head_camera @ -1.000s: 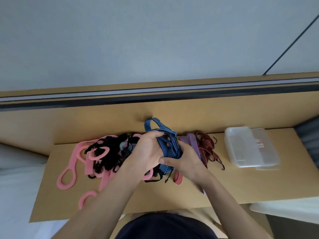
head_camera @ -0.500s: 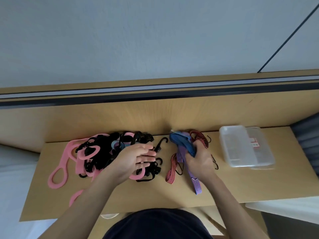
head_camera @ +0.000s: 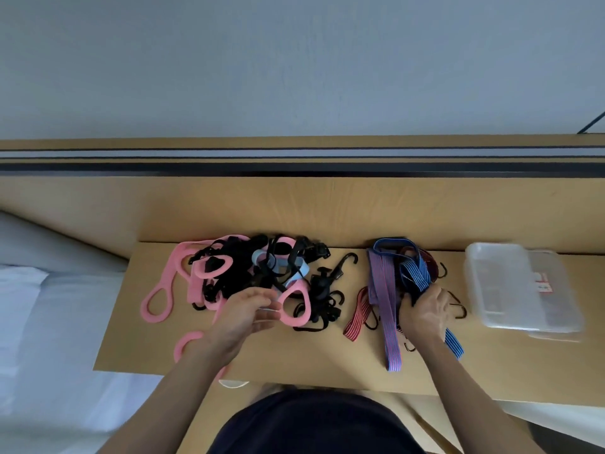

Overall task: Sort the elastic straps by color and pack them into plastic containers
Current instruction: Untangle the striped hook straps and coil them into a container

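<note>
Item: my right grip point(head_camera: 425, 311) clutches blue strap point(head_camera: 416, 273), centre right, presumably grouping colours; left grip point(head_camera: 245, 311) slack-fingered over pink-black tangle point(head_camera: 229, 276).

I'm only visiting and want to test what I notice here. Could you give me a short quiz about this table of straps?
1. Which hand is nearer the containers?
2. The right hand grips a strap of which colour: A pink, B blue, C black?
3. True or false: the containers lie left of both hands.
Key: 1 the right hand; 2 B, the blue strap; 3 false.
</note>
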A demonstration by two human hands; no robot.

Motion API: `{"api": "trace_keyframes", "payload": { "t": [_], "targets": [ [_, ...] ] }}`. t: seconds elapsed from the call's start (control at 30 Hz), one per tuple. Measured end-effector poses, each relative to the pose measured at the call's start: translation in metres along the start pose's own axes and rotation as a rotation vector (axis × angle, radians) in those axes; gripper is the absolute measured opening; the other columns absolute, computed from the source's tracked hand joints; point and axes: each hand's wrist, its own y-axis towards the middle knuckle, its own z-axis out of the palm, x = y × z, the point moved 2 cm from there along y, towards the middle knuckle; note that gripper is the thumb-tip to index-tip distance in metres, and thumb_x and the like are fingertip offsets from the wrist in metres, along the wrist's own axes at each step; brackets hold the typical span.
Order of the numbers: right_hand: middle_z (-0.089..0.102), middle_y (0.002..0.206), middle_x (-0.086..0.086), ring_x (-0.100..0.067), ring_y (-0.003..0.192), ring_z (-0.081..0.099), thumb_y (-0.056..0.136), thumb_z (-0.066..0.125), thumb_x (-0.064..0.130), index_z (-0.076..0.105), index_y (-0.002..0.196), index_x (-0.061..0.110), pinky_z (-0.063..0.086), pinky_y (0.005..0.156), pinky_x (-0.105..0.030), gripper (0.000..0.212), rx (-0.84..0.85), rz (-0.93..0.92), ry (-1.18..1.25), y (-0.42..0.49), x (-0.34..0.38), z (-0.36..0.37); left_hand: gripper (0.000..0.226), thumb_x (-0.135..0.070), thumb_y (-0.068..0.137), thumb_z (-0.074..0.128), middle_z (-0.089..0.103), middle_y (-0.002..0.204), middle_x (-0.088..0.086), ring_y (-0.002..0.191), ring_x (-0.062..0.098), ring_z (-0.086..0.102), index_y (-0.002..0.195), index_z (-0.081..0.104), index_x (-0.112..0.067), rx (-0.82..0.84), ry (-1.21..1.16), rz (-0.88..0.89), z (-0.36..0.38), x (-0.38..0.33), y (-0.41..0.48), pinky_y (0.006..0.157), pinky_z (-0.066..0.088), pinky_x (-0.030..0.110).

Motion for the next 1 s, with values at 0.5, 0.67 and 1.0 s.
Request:
{"api": "trace_keyframes", "payload": {
  "t": [0.5,0.67,1.0],
  "targets": [
    [0.043,0.13,-0.013,-0.031,0.123,0.038,0.076,0.064,0.003,0.049,0.127,0.007,0.036,0.107,-0.047,0.054,-0.185,-0.33,0.07,-0.039,0.05,-0.042,0.02,-0.025,0.093,0.059,0.049,0.119,-0.008,0.089,0.01,0.06,0.111,0.054,-0.033,0.016,0.762,0.231,-0.001,0.036,0.032,0.069,0.049,0.025],
    [0.044,0.135,-0.009,-0.027,0.126,0.045,0.084,0.062,0.005,0.056,0.127,0.007,0.042,0.104,-0.036,0.043,0.211,-0.615,-0.015,-0.054,0.097,-0.001,0.026,-0.02,0.091,0.051,0.052,0.113,0.0,0.075,0.014,0.056,0.115,0.057,-0.028,0.178,0.81,0.213,0.013,0.039,0.038,0.062,0.044,0.027],
    [0.021,0.151,-0.014,-0.041,0.135,0.035,0.089,0.071,0.035,0.031,0.15,0.029,0.043,0.108,-0.051,0.073,0.558,-0.53,-0.427,-0.056,0.108,0.091,0.034,-0.009,0.1,0.047,0.042,0.126,-0.004,0.093,0.009,0.052,0.13,0.062,-0.013,-0.004,0.632,0.227,-0.019,0.037,0.041,0.069,0.044,0.017]
  ]
}}
